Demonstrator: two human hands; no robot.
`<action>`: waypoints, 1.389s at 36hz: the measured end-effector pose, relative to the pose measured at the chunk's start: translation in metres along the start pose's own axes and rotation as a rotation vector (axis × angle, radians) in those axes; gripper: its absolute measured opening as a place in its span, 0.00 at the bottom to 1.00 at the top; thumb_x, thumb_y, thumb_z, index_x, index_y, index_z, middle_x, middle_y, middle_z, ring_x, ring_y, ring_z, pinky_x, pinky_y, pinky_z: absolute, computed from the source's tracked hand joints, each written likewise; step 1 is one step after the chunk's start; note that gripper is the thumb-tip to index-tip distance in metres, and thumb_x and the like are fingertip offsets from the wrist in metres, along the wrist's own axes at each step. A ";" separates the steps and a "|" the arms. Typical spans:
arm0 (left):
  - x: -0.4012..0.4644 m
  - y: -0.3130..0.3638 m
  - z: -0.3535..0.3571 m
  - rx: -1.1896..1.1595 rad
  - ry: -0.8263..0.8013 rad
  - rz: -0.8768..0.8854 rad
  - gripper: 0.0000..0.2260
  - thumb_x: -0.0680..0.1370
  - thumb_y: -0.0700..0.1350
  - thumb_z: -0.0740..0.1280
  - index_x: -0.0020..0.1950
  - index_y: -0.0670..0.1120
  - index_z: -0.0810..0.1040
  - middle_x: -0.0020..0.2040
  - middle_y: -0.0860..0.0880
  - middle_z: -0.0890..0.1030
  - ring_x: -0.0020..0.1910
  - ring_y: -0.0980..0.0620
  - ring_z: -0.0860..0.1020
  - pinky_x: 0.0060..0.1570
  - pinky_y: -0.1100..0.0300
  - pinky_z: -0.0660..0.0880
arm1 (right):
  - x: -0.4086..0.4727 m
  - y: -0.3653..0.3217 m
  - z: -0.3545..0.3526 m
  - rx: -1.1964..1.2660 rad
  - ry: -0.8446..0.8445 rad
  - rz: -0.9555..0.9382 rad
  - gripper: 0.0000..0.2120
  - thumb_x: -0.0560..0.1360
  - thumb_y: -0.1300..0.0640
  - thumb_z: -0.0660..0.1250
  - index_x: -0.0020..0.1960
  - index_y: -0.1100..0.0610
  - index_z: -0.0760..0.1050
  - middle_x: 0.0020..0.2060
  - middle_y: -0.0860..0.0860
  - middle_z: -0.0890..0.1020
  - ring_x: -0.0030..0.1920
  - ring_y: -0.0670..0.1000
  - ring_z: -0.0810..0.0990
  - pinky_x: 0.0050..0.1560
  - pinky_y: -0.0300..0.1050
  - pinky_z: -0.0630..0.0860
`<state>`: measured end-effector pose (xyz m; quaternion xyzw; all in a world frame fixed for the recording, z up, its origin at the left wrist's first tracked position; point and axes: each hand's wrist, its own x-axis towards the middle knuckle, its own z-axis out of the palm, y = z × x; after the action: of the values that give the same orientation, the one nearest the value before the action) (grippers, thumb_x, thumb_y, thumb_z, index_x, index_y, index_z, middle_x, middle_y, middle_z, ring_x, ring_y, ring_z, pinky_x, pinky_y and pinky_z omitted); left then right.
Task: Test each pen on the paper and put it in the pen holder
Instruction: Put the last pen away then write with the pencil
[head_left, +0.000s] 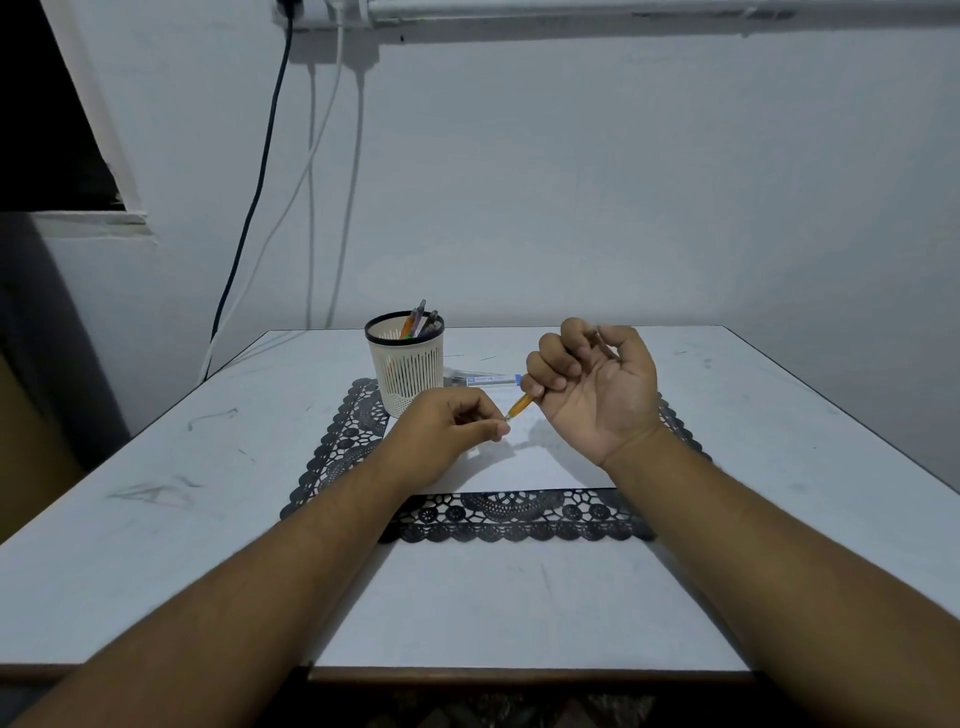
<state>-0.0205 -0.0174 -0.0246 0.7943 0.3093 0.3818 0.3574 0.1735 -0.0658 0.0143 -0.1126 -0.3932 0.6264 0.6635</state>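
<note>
My right hand (592, 384) is turned palm up above the white paper (524, 467), its fingers curled round an orange pen (519, 404) whose tip points down-left. My left hand (447, 431) hovers just left of that tip, thumb and fingers pinched together close to it; whether they hold a cap I cannot tell. A white slotted pen holder (408, 364) with a black rim stands behind my left hand and holds several pens (418, 322). One more pen with a blue end (485, 379) lies on the table between the holder and my right hand.
The paper lies on a black lace placemat (514, 519) in the middle of a white table (156, 493). A grey wall rises behind the table's far edge, with cables (311, 208) hanging at the left. The table's front edge is near my elbows.
</note>
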 end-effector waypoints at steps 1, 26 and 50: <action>0.000 0.000 0.000 -0.003 0.003 -0.002 0.04 0.76 0.43 0.76 0.42 0.49 0.85 0.40 0.48 0.86 0.39 0.50 0.79 0.43 0.52 0.75 | 0.000 0.000 0.000 0.002 -0.001 0.001 0.12 0.75 0.51 0.54 0.34 0.54 0.60 0.31 0.51 0.57 0.33 0.51 0.55 0.40 0.51 0.54; -0.002 0.004 0.000 -0.030 0.001 -0.027 0.06 0.76 0.42 0.77 0.40 0.50 0.85 0.38 0.45 0.85 0.37 0.53 0.76 0.41 0.56 0.71 | 0.000 0.000 -0.002 0.016 -0.014 0.018 0.12 0.74 0.50 0.55 0.35 0.53 0.57 0.30 0.50 0.56 0.33 0.51 0.55 0.40 0.50 0.54; -0.003 0.006 0.002 -0.097 0.003 -0.042 0.04 0.75 0.42 0.77 0.41 0.46 0.86 0.40 0.40 0.85 0.38 0.48 0.76 0.42 0.53 0.70 | 0.001 -0.001 -0.003 0.015 -0.003 0.022 0.11 0.75 0.51 0.54 0.35 0.53 0.58 0.31 0.50 0.57 0.33 0.51 0.56 0.39 0.49 0.56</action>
<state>-0.0190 -0.0242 -0.0215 0.7688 0.3075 0.3898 0.4030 0.1764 -0.0639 0.0136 -0.1109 -0.3881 0.6367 0.6570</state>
